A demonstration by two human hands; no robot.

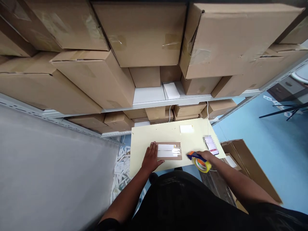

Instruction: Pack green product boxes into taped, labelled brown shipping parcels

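A flat brown cardboard parcel [169, 158] lies on the pale yellow table [141, 136]. On its top is a white label [166, 150], with shiny clear tape over the right end. My left hand [151, 158] rests on the parcel's left end, fingers stretched out and thumb along the near edge. To the right of the parcel, my right hand [205, 155] grips a blue and orange tape dispenser [192, 155] with a yellow roll of tape [202, 166] in it. The dispenser is apart from the parcel, at the table's near edge.
A phone [211, 145] with a white cable and a white slip [186, 128] lie on the table. Shelves of cardboard boxes [146, 35] rise behind it. An open carton [250, 166] stands right; white paper scraps [121, 165] pile up at left beside a grey wall [53, 166].
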